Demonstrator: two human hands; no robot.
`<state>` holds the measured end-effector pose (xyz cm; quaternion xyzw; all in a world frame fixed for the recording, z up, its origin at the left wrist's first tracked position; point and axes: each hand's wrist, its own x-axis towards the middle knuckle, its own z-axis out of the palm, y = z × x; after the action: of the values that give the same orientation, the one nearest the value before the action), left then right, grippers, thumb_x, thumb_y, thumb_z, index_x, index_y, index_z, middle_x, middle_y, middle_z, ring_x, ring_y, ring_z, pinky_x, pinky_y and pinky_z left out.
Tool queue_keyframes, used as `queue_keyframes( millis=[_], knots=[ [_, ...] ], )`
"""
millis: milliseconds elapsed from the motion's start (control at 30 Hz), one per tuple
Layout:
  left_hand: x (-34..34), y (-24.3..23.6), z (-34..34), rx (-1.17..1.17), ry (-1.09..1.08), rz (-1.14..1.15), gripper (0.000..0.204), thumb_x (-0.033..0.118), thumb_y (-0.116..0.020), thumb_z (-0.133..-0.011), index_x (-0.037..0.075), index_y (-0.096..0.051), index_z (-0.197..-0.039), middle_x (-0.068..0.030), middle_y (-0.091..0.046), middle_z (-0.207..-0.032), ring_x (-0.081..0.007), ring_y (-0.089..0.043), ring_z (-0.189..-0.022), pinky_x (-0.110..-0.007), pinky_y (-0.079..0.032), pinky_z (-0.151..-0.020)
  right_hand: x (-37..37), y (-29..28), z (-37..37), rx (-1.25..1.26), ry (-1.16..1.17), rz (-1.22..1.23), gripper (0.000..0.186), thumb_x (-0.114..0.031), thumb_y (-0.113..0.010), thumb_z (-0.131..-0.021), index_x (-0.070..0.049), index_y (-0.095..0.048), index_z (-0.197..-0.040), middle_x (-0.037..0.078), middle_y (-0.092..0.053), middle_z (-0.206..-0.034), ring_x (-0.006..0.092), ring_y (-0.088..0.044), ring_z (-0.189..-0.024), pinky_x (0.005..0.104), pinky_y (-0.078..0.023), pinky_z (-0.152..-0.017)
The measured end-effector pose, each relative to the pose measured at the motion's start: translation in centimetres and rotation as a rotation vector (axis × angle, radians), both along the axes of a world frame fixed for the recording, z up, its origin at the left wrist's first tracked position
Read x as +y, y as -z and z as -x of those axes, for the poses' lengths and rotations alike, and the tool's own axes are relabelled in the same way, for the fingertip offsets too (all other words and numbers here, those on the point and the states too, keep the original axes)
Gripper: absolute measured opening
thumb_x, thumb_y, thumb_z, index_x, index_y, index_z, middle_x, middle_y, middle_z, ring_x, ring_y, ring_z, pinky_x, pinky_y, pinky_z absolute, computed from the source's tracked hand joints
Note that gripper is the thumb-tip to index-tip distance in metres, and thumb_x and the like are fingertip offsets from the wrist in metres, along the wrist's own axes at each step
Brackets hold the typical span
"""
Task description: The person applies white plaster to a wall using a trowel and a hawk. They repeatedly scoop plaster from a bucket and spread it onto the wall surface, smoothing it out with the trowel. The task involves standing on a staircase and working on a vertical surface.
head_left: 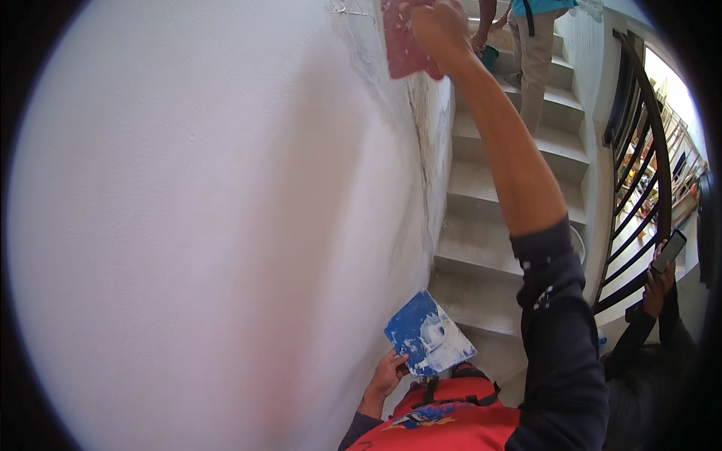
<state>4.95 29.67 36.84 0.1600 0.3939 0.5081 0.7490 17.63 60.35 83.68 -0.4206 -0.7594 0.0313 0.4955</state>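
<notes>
Raised at the top of the view, my right hand (444, 31) is closed around a red flat spreader (401, 51). The spreader lies at the corner edge of the white wall (188, 225), over a rough grey patch (362, 56); whether its blade touches the wall is hard to tell. Low down, close to the wall, my left hand (386, 373) grips one corner of a blue square plastic spreader (410, 329). White putty is smeared across the plate, thickest on its right half.
Concrete stairs (481, 237) rise beyond the wall's corner. Higher up stands a person in light trousers (535, 64), beside a dark green bucket (489, 58). A dark curved railing (663, 150) runs along the right. Near it, another person holds a phone (668, 251).
</notes>
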Motion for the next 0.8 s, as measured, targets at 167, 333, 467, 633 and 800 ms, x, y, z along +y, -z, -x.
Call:
queue_keyframes(
  millis=[167,333,467,633,800],
  knots=[
    [0.5,-0.2,-1.0,0.018,-0.029,-0.027,0.031,0.007,-0.048,-0.090,0.001,-0.045,-0.121,-0.0096,-0.059,-0.108,-0.0197,-0.060,-0.095,-0.035,-0.049,-0.085,2.4,0.0,1.2,0.334,0.224,-0.144,0.026,-0.020,-0.061,-0.078,0.005,-0.063,-0.084,0.018,-0.063,-0.081,0.0242,-0.063,-0.072,0.0354,-0.047,-0.069],
    [0.3,0.3,-0.3,-0.019,-0.011,-0.042,0.031,0.009,-0.048,-0.090,0.002,-0.046,-0.120,-0.0078,-0.060,-0.107,-0.0184,-0.060,-0.094,-0.034,-0.050,-0.083,-6.1,2.5,3.5,0.322,-0.140,0.074,0.026,-0.022,-0.060,-0.078,0.004,-0.063,-0.083,0.016,-0.064,-0.079,0.0257,-0.063,-0.070,0.0358,-0.047,-0.073],
    [0.5,1.0,0.2,-0.021,0.049,-0.103,0.033,0.010,-0.046,-0.091,0.001,-0.044,-0.122,-0.0090,-0.058,-0.112,-0.0195,-0.060,-0.097,-0.036,-0.050,-0.084,-11.2,4.2,2.1,0.183,-0.146,-0.080,0.026,-0.021,-0.061,-0.080,0.003,-0.063,-0.090,0.011,-0.064,-0.080,0.0193,-0.062,-0.070,0.0322,-0.047,-0.070],
    [0.4,1.4,-1.4,-0.016,-0.074,-0.126,0.033,0.011,-0.044,-0.091,0.002,-0.042,-0.123,-0.0081,-0.057,-0.113,-0.0187,-0.060,-0.096,-0.036,-0.052,-0.080,-10.6,11.2,-6.9,0.409,-0.190,-0.049,0.024,-0.021,-0.061,-0.081,0.001,-0.064,-0.089,0.008,-0.063,-0.078,0.0137,-0.059,-0.068,0.0282,-0.048,-0.068],
    [-0.6,-1.1,-3.6,0.121,-0.262,-0.138,0.035,0.011,-0.043,-0.092,0.002,-0.041,-0.126,-0.0077,-0.056,-0.115,-0.0183,-0.059,-0.098,-0.035,-0.052,-0.079,-8.7,30.6,-20.4,1.148,-0.277,0.772,0.024,-0.019,-0.061,-0.082,-0.006,-0.057,-0.102,0.007,-0.061,-0.091,0.0168,-0.060,-0.082,0.0312,-0.049,-0.074]
  ],
)
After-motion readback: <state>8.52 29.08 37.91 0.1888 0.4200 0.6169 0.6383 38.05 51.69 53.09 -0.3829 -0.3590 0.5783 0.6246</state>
